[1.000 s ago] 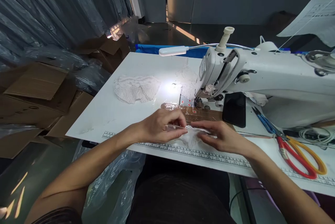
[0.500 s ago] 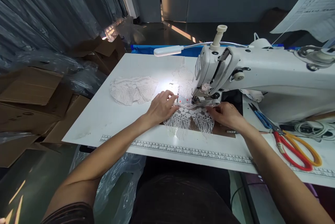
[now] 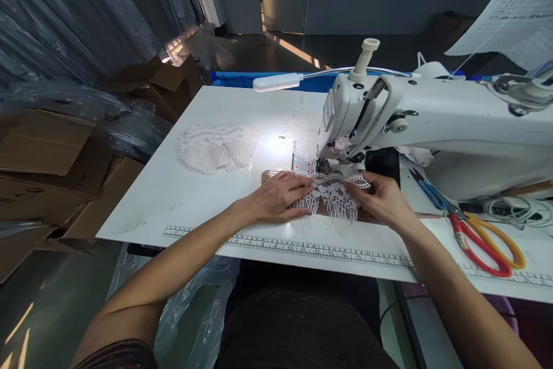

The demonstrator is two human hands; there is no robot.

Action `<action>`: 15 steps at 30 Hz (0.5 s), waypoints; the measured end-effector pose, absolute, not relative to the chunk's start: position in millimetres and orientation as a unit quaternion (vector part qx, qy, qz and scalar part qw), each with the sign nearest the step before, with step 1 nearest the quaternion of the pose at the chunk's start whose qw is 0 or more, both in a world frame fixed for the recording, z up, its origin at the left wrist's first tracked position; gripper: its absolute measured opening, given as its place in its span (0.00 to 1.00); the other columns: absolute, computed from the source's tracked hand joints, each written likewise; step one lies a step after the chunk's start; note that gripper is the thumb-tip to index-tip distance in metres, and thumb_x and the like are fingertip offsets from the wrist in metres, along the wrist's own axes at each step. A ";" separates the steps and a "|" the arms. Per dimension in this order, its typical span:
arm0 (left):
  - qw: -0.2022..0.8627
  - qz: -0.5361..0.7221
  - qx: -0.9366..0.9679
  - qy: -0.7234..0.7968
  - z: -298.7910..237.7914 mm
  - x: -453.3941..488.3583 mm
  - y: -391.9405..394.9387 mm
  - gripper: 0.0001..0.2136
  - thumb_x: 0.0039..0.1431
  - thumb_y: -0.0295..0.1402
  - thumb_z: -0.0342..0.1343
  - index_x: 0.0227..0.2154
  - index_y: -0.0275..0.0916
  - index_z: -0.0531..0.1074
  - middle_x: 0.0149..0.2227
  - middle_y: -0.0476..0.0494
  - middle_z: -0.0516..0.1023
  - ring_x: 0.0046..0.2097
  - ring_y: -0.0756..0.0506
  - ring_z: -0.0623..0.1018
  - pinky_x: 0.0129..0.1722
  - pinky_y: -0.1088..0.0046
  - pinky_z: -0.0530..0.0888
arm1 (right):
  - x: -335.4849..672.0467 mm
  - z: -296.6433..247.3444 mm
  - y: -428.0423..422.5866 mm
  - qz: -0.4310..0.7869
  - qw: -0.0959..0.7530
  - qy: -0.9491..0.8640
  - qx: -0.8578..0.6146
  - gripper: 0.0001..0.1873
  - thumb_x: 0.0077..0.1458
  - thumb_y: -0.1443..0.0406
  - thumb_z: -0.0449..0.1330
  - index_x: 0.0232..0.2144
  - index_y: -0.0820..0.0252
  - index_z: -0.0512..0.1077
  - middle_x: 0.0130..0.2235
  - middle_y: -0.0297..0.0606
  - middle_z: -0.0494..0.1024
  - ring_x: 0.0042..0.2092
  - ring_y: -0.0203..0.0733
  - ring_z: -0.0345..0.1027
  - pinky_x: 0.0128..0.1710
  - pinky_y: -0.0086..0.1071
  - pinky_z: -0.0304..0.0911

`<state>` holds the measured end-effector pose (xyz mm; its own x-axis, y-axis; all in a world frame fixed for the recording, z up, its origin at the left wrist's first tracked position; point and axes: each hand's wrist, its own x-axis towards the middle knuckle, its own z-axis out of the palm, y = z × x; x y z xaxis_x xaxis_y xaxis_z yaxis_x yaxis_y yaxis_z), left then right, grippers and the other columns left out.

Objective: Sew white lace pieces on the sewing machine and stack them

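Note:
A piece of white lace [image 3: 332, 195] lies flat on the white table in front of the presser foot of the white sewing machine [image 3: 415, 121]. My left hand [image 3: 280, 196] rests palm down on the lace's left part, fingers stretched out. My right hand [image 3: 382, 199] holds the lace's right edge, thumb and fingers closed on it. The top edge of the lace sits just before the needle area [image 3: 323, 166].
A pile of white lace [image 3: 216, 147] lies at the table's left. Red and yellow scissors [image 3: 488, 242] and blue snips [image 3: 430, 190] lie to the right, beside a black phone [image 3: 382, 160]. A lamp [image 3: 279, 81] shines on the table. Cardboard boxes [image 3: 52, 150] stand at the left.
The lace was bunched near the table's front edge, then spread out and brought up to the presser foot. My hands have since drawn back slightly and flattened on it.

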<state>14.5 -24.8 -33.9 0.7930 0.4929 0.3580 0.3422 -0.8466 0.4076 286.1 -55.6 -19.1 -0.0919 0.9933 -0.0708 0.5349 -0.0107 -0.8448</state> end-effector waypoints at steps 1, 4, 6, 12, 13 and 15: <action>0.194 0.243 0.917 0.249 -32.7 14.1 -24.7 0.21 0.64 0.47 0.57 0.53 0.38 0.70 0.54 0.34 0.76 0.55 0.37 0.76 0.53 0.49 0.73 | 282.8 -20.2 -55.5 0.410 0.313 -0.611 -0.600 0.17 0.55 0.50 0.60 0.29 0.57 0.71 0.20 0.30 0.68 0.21 0.35 0.58 0.20 0.30 0.53; 0.371 0.260 0.827 0.334 -25.3 10.2 -24.2 0.32 0.61 0.57 0.53 0.58 0.37 0.65 0.48 0.34 0.78 0.44 0.40 0.80 0.39 0.60 0.78 | 260.3 -20.5 -50.8 0.478 0.338 -0.548 -0.598 0.19 0.52 0.49 0.63 0.33 0.59 0.71 0.23 0.32 0.71 0.23 0.35 0.62 0.20 0.30 0.57; 0.501 0.253 0.747 0.357 -19.8 7.1 -24.2 0.39 0.59 0.61 0.51 0.62 0.35 0.58 0.46 0.33 0.77 0.38 0.42 0.80 0.31 0.66 0.78 | 241.6 -17.4 -46.1 0.519 0.359 -0.524 -0.572 0.21 0.50 0.49 0.65 0.36 0.60 0.71 0.26 0.34 0.74 0.25 0.36 0.66 0.21 0.31 0.61; 0.461 0.246 0.708 0.475 -18.2 6.3 -27.1 0.40 0.53 0.50 0.65 0.62 0.35 0.58 0.37 0.43 0.76 0.34 0.45 0.77 0.30 0.69 0.73 | 236.6 -10.4 -40.4 0.444 0.315 -0.613 -0.573 0.21 0.57 0.51 0.59 0.43 0.60 0.73 0.34 0.42 0.80 0.33 0.43 0.75 0.29 0.35 0.69; 0.444 0.242 0.711 0.488 -19.0 7.1 -28.4 0.37 0.54 0.47 0.65 0.61 0.35 0.59 0.35 0.45 0.75 0.33 0.46 0.76 0.30 0.70 0.73 | 242.2 -12.0 -41.3 0.382 0.299 -0.643 -0.593 0.20 0.59 0.52 0.57 0.43 0.60 0.75 0.31 0.40 0.79 0.32 0.43 0.74 0.31 0.36 0.69; 0.439 0.237 0.714 0.491 -19.2 8.5 -31.2 0.30 0.57 0.41 0.62 0.60 0.37 0.61 0.33 0.48 0.75 0.31 0.47 0.75 0.29 0.70 0.72 | 251.6 -17.5 -44.2 0.271 0.269 -0.712 -0.589 0.18 0.61 0.55 0.54 0.43 0.60 0.76 0.30 0.39 0.78 0.32 0.43 0.73 0.35 0.38 0.69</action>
